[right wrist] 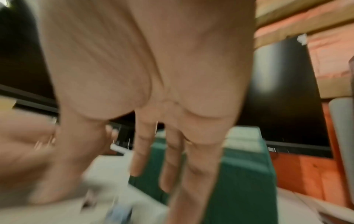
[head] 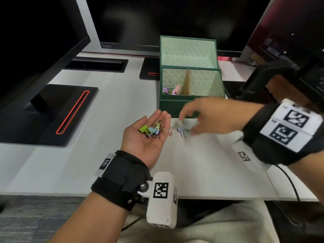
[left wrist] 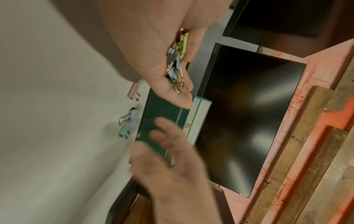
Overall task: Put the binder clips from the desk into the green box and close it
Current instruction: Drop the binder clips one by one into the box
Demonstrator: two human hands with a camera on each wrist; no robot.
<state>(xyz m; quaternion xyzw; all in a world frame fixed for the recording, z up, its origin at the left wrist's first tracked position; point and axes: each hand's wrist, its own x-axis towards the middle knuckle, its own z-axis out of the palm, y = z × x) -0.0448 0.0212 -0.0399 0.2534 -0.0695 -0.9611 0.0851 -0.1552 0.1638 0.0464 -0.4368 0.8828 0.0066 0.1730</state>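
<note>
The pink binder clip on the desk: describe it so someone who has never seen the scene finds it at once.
Find the green box on the white desk. Just before it, the pink binder clip lies nearest the left hand. The lavender clip and blue clip lie farther right.
</note>
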